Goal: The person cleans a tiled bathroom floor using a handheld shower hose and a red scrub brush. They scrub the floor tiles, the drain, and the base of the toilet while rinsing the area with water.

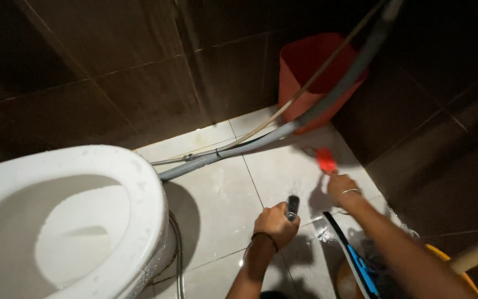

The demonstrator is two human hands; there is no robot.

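Dark-tiled bathroom corner, pale floor tiles [217,194] wet and glossy, white toilet [67,216] at left, red bucket [311,72] in the far corner. Grey hose [283,130] and a thinner line run across the floor to the wall.

Left hand [275,224] is closed around the chrome spray nozzle [292,206], nozzle pointing forward and down at the tiles, wrist bent, forearm coming up from frame bottom. Right hand [343,188] is clamped on the red brush [326,159], arm stretched forward and low, brush head on or just above the floor near the bucket; can't tell contact.

Risks, my read:
- Wet tile plus a forward lean: slip likely.
- Spray aimed close to the brush: splashback onto arms and wall.
- Nozzle's metal hose trails by the toilet base: could snag or kink.
- Yellow mop bucket [449,266] just beside the right elbow: easy to knock on pullback.
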